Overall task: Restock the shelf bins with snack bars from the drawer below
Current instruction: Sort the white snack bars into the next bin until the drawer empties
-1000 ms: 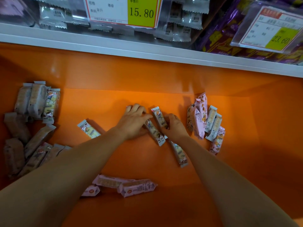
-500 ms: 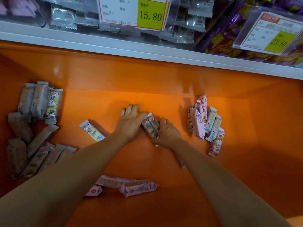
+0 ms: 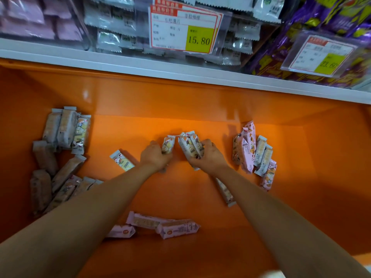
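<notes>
Head view, snack bars (image 3: 190, 147), pale, perhaps cartoon-printed

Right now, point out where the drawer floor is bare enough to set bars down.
Bare: the drawer floor between the forearms, behind the pink bars; the strip right of the right-side cluster, up to the wall. Crowded: the left pile, and the middle, where left hand and right hand grip snack bars.

The right forearm (image 3: 261, 197) covers most of a loose bar (image 3: 225, 194) lying in the drawer (image 3: 180, 193). The left hand (image 3: 155, 159) and right hand (image 3: 209, 158) cover parts of the snack bars (image 3: 190, 146) they grip. The small print on the price tag (image 3: 170, 30) is too blurred to read.
</notes>
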### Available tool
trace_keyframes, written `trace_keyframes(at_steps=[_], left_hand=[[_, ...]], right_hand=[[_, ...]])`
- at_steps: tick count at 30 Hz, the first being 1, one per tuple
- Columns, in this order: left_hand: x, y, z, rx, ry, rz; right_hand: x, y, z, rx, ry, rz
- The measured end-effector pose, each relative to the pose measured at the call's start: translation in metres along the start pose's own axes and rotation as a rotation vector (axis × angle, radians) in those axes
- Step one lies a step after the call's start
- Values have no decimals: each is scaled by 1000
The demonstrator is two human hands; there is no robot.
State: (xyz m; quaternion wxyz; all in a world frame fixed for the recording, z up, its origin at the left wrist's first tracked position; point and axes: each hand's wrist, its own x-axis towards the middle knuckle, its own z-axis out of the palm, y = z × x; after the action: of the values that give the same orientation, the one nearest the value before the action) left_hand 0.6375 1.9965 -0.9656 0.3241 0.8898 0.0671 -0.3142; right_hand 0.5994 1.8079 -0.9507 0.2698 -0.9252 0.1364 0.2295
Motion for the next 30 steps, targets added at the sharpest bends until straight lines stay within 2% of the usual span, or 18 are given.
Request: trace_keyframes(at_steps=[4, 7, 10, 19, 25, 30], left_hand=[[-19, 10, -24, -528, -84, -167], [-41, 15, -47, -765, -123, -166], [-69, 18, -70, -947, -142, -127], [-155, 33, -126, -1032, -74, 7], [-210, 50, -168, -931, -51, 248], [-238, 73, -214, -838, 80, 323]], right_hand=[[-15, -21, -17, 143, 27, -45], [-38, -48, -21, 230, 2, -65], [-61, -74, -25, 306, 60, -105], [-141, -130, -45, 456, 103, -302], [-181, -156, -86, 458, 262, -439], [-203, -187, -130, 530, 453, -468]])
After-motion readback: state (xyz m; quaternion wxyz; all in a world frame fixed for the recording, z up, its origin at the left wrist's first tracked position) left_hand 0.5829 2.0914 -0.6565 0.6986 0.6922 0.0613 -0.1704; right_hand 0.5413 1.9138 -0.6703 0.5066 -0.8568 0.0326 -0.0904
